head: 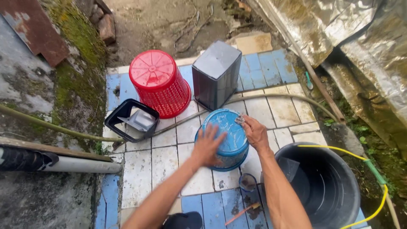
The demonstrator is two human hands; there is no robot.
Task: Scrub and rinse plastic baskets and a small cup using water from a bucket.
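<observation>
Head cam, looking steeply down, one view only.
It sits above my arms and faces fwd over the tiled floor (140,174); my hands are close, mid-frame, the black tub (339,199) at the lower-right edge, the mossy wall (76,63) on the left.

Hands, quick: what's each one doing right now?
Left hand: open, fingers spread flat on the upturned blue bucket.
Right hand: closed on a small grey scrubber against the bucket's base.
</observation>
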